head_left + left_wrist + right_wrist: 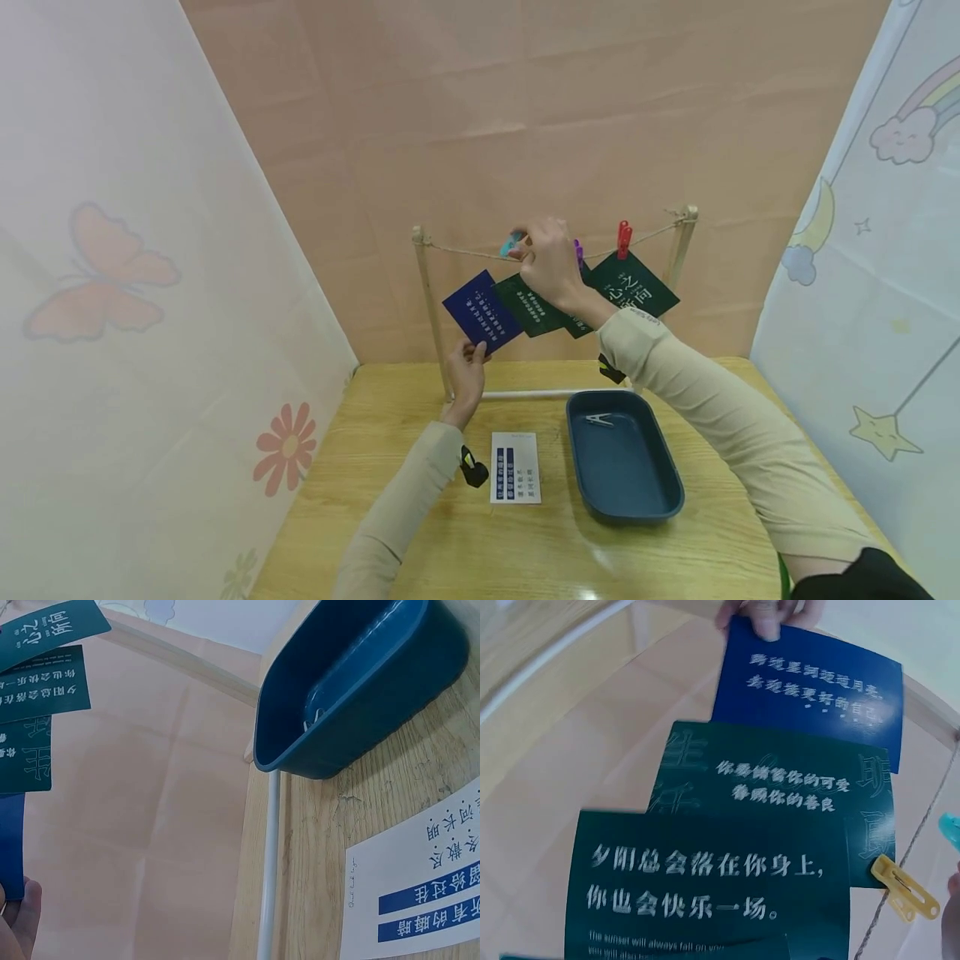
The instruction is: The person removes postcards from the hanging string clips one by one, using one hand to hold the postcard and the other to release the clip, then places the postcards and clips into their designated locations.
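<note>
Near the left part of the stand, my left hand (467,373) pinches the lower corner of a dark blue card (483,311) with white writing. Above it, my right hand (551,262) holds a light-blue clothespin (509,244) close to the string (468,252); whether the clothespin touches the string cannot be told. Several green cards hang overlapping beside the blue one. A red clothespin (624,240), a purple clothespin (578,252) and a yellow clothespin (904,889) are on the string. My right hand and forearm partly cover the middle green cards in the head view.
The string runs between two wooden posts (431,308) with a white bar (525,393) low between them. A dark blue basin (626,467) on the wooden table (420,517) contains a pale clothespin (599,420). Left of it lies a white card (516,468) with blue blocks.
</note>
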A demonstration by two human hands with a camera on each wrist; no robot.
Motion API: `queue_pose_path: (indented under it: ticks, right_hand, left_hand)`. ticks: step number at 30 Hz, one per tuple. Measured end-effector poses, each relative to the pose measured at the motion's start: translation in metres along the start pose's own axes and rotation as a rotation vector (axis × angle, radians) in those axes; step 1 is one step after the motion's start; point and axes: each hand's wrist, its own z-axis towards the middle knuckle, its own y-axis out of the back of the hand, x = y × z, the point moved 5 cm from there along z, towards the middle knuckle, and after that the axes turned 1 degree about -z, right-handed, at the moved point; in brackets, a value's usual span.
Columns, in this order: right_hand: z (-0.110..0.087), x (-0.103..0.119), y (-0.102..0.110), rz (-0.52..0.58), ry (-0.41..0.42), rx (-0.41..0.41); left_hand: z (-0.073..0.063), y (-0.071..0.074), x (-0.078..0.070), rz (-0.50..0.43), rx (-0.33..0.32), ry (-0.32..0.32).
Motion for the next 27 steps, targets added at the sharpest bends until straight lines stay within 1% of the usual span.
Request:
queue_pose_path:
  ticks: [3, 5, 9, 13, 22, 27]
  right_hand:
    - [-0.004, 0.006, -0.001, -0.016, 0.082, 0.004]
    - [-0.007, 0.008, -0.001, -0.015, 0.109, 0.005]
    - [-0.010, 0.008, -0.001, -0.007, 0.116, 0.008]
    - [-0.014, 0.006, 0.001, -0.018, 0.114, 0.007]
    - [-0.022, 0.005, 0.000, -0.022, 0.159, 0.004]
    - [-0.027, 0.005, -0.001, -0.002, 0.174, 0.013]
  left_hand:
    - [-0.001, 0.000, 0.001, -0.014, 0.001, 0.004]
    - [-0.001, 0.000, 0.001, -0.034, 0.003, 0.002]
    - [-0.002, 0.001, 0.001, -0.051, 0.006, -0.003]
    - [-0.004, 0.003, 0.003, -0.020, 0.002, -0.004]
    - [-0.004, 0.005, 0.007, -0.010, -0.014, 0.009]
    - [-0.006, 0.006, 0.007, 0.006, -0.008, 0.020]
